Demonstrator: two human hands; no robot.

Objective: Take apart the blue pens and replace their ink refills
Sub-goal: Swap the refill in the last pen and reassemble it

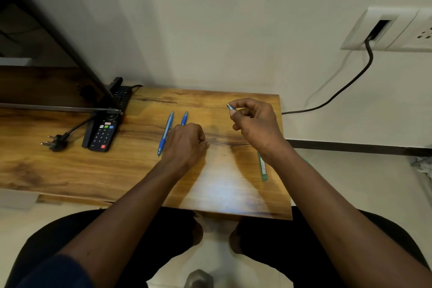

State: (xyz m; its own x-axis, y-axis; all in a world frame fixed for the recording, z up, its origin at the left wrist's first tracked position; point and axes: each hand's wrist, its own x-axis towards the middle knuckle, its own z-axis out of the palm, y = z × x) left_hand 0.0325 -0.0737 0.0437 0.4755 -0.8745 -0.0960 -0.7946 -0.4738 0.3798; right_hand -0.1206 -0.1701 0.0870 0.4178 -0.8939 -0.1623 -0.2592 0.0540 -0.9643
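Two blue pens lie side by side on the wooden table (pixel 70 170). The left pen (pixel 166 132) shows its full length. The second pen (pixel 184 118) shows only its far end; my left hand (pixel 187 141) covers the rest with curled fingers, and whether it grips that pen is hidden. My right hand (pixel 253 121) is raised above the table's right part and pinches a small blue and silver pen piece (pixel 230 107) between thumb and fingertips. A greenish refill packet (pixel 262 166) lies by my right wrist near the table's right edge.
A black remote control (pixel 102 133) and a loose black plug (pixel 55 142) lie at the table's left. A dark metal frame (pixel 58 108) crosses there. A wall socket (pixel 385 28) with a black cable is at the upper right. My knees are below the table's near edge.
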